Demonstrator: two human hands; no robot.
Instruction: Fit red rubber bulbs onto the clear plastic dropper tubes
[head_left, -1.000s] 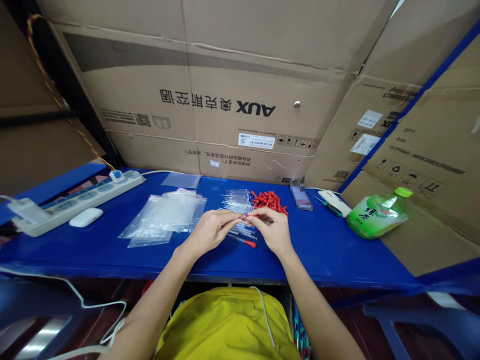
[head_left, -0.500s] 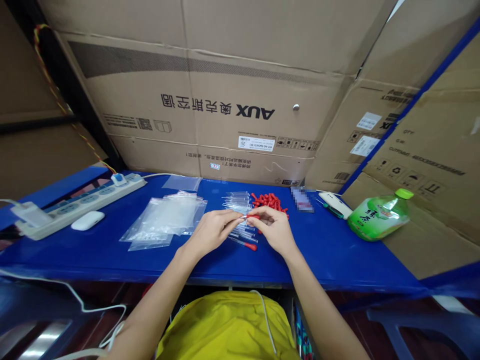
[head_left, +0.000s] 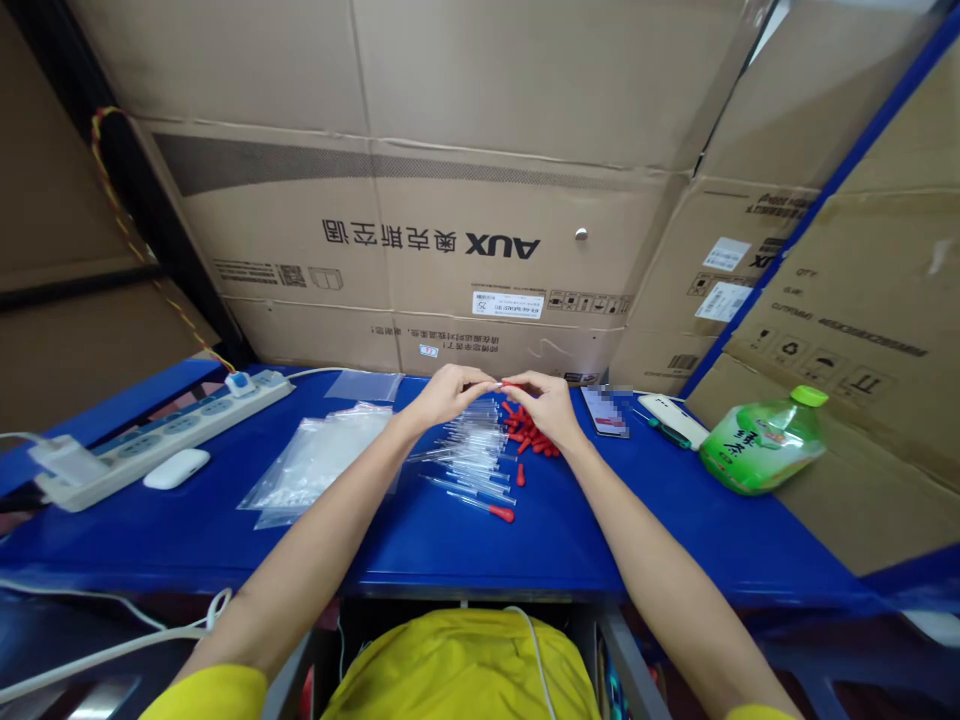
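My left hand (head_left: 448, 392) pinches the end of a thin clear glass dropper tube. My right hand (head_left: 545, 402) pinches a small red rubber bulb at the tube's tip, where the two hands meet above the blue table (head_left: 660, 520). Below them lies a row of clear dropper tubes (head_left: 474, 455). One finished dropper with a red bulb (head_left: 491, 509) lies nearest me. A heap of loose red bulbs (head_left: 531, 432) sits under my right hand, with one stray bulb (head_left: 520, 473) beside the tubes.
Clear plastic bags (head_left: 315, 460) lie left of the tubes. A white power strip (head_left: 157, 435) and a white earbud case (head_left: 175, 467) are at far left. A phone (head_left: 606, 410), a white device (head_left: 673, 418) and a green bottle (head_left: 761, 440) lie to the right. Cardboard boxes (head_left: 450, 230) wall the back.
Both hands have moved farther from me, up over the far end of the tube row, still pinched together on the tube and red bulb. The camera tilted slightly.
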